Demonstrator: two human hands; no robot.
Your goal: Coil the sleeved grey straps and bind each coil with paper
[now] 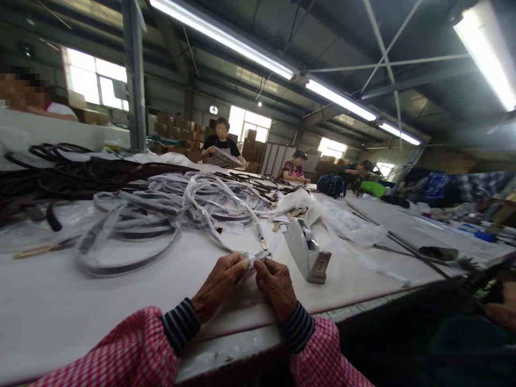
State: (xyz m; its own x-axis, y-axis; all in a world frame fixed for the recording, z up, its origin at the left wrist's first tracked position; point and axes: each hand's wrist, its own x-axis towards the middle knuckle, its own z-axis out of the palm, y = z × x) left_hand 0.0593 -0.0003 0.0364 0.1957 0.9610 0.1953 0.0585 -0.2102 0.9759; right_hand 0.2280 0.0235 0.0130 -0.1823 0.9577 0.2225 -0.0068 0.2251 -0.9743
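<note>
Near the table's front edge, my left hand (226, 274) and my right hand (278, 282) meet, both with fingers pinched on a plastic-wrapped strap (250, 263). The fingers cover much of the held part. Just beyond them lies a gold-coloured metal clasp (263, 243) at the end of a wrapped strap. A grey tape dispenser (308, 252) stands right of my right hand. Past my hands spreads a tangled pile of straps in clear plastic sleeves (161, 201).
Dark bare straps (80, 174) are heaped at the back left of the white table (48, 301). Crumpled plastic bags (350, 226) lie beyond the dispenser. Co-workers, one a person in a black top (221, 145), are along the far side. A blue bag (331, 185) sits farther back.
</note>
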